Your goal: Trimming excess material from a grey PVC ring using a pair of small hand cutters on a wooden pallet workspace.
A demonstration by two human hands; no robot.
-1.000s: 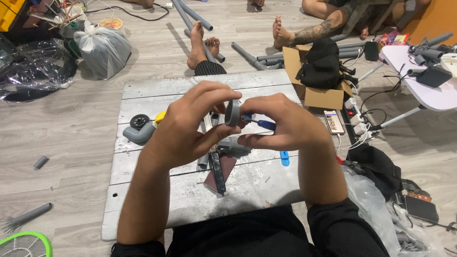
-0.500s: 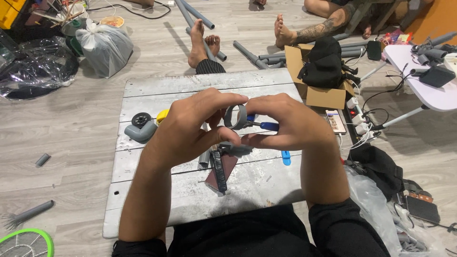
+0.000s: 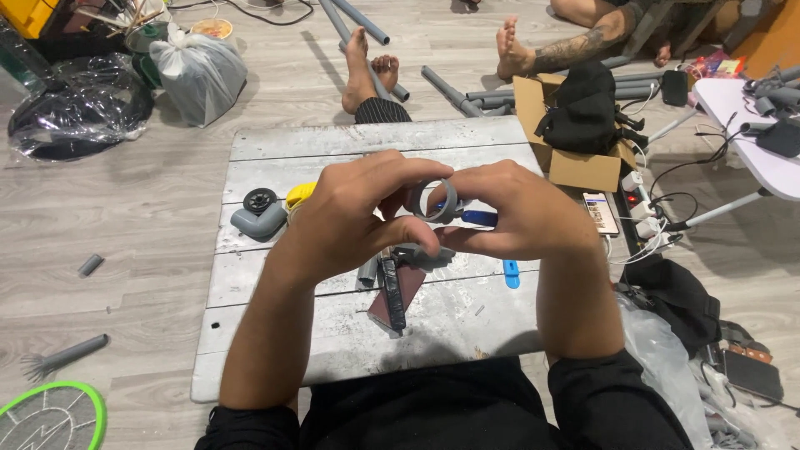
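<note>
Both my hands hold a short grey pipe ring (image 3: 437, 200) up over a whitewashed wooden board (image 3: 350, 142). My left hand (image 3: 350, 218) pinches the ring's left side between thumb and fingers. My right hand (image 3: 512, 208) grips its right side, and a blue-handled tool (image 3: 477, 218) sticks out from under those fingers. Below the hands lie a dark flat file-like tool (image 3: 392, 292) on a brown sheet and some grey pipe pieces (image 3: 367, 270).
A grey elbow fitting (image 3: 257, 222), a black wheel (image 3: 260, 200) and a yellow object (image 3: 298, 195) lie left on the board; a blue piece (image 3: 511, 273) lies right. Other people's bare feet (image 3: 367, 62), grey pipes (image 3: 454, 92), a cardboard box (image 3: 575, 162), bags and cables surround it.
The hands have shifted slightly and the ring now faces the camera more openly. Nothing was picked up or let go.
</note>
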